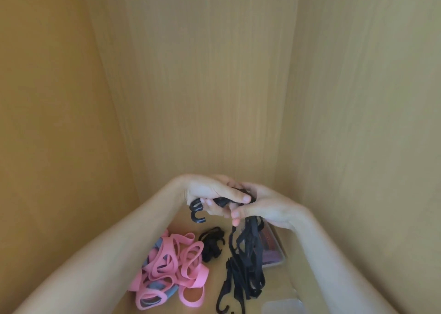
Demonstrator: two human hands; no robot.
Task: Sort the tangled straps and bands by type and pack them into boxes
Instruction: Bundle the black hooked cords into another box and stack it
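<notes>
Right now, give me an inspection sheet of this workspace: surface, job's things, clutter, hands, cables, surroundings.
Surface: light wood board.
Job's things: black hooked straps held up, hanging tangled; pink and grey bands piled left; small black bands clumped beside them; clear box behind the straps, contents unclear; clear plastic piece at the near edge.
Clutter: nothing seen.
Hands: left hand and right hand both grip the straps.
Cables: nothing seen.
Surroundings: wood panels on three sides.

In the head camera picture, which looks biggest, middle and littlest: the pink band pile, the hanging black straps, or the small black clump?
1. pink band pile
2. hanging black straps, close behind; held up nearer the camera, so unsure
3. small black clump, clearly littlest
</notes>
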